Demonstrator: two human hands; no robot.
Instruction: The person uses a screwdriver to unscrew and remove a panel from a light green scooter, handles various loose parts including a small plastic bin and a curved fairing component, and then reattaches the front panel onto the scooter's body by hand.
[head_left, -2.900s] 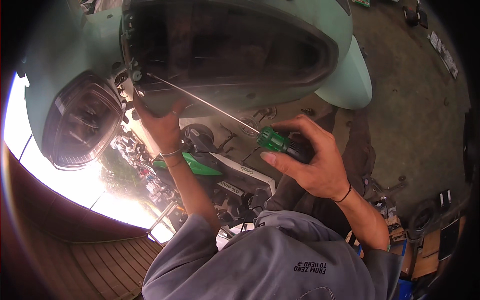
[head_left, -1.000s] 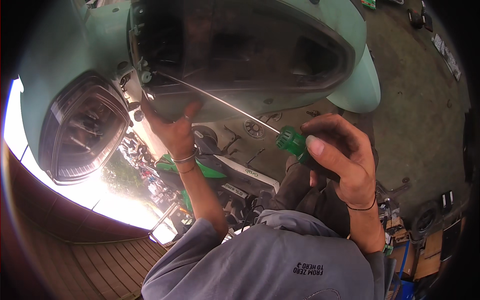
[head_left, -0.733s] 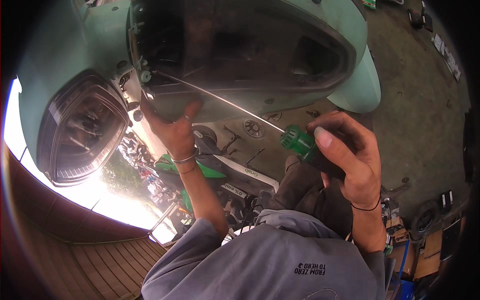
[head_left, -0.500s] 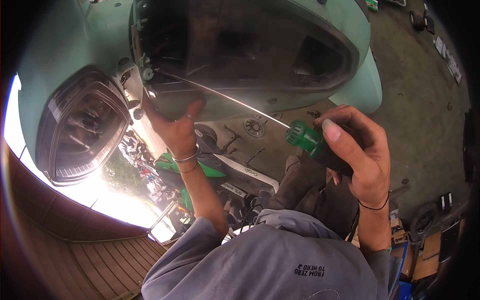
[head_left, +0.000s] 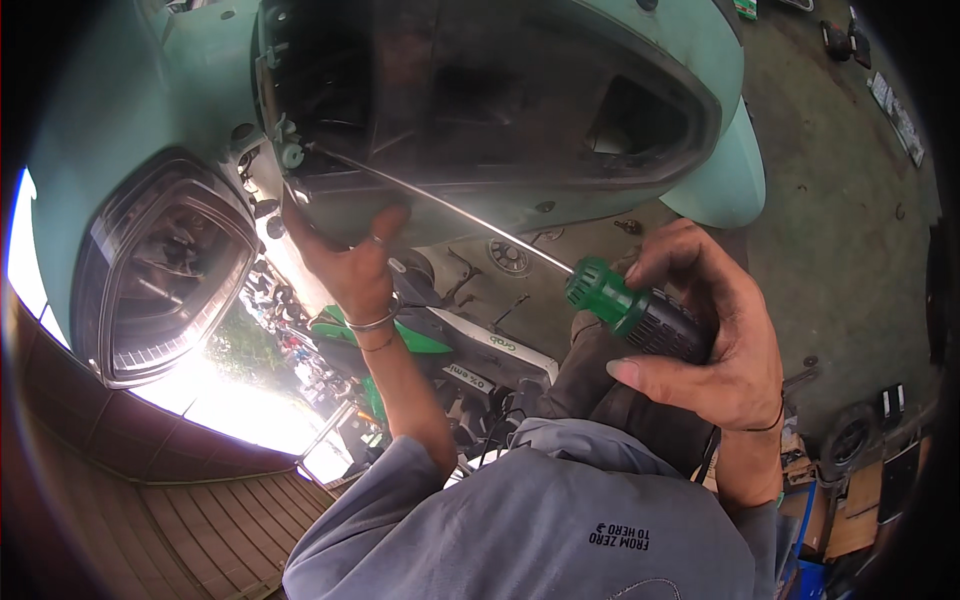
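My right hand (head_left: 715, 340) is wrapped loosely around the green and black handle of a long screwdriver (head_left: 605, 295), with thumb and index finger spread along it. The thin steel shaft runs up and left, and its tip meets a fixing point beside a small mint-green clip (head_left: 291, 155) on the vehicle's body. My left hand (head_left: 350, 262) grips the lower corner of the mint-green body panel (head_left: 440, 215), thumb on the outer face. Its other fingers are partly hidden behind the edge. A dark opening (head_left: 490, 100) fills the panel's middle, and a clear-lensed lamp (head_left: 185, 265) sits left of it.
Below the panel stand a green and white scooter (head_left: 480, 340) and a round metal wheel part (head_left: 508, 256). On the floor at right lie a tyre (head_left: 848, 440) and a long printed strip (head_left: 895, 118). Brown slatted sheeting (head_left: 190, 520) borders the lower left.
My right hand has shifted its grip on the screwdriver handle: the thumb has moved from above it to below, and the fingers have loosened. My left hand stays at the panel's corner.
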